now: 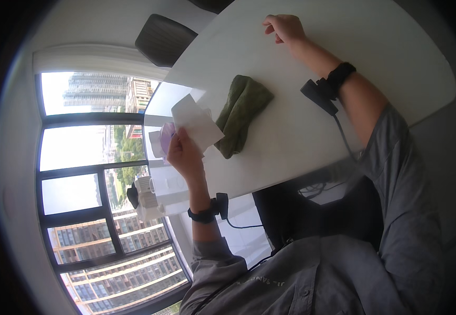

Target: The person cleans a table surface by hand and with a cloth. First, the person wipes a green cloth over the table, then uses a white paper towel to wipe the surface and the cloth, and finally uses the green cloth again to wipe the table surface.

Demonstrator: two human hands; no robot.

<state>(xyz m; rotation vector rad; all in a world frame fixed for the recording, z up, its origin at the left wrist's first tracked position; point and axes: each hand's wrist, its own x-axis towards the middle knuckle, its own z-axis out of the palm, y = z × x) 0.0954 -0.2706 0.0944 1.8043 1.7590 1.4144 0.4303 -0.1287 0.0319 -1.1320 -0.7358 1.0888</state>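
My left hand is closed round a few white paper tissues, which fan out above the fingers. A light purple item shows just behind that hand; its kind is partly hidden. To the right of the tissues, a crumpled dark green cloth lies on the white table. My right hand reaches to the table's far side. Its fingers are loosely bent with the tips apart, and nothing shows between them.
Black straps with dark devices sit on both wrists, and cables run from them toward my body. Dark chairs stand beyond the table's far left edge. A white object with a black part stands by the window on the left.
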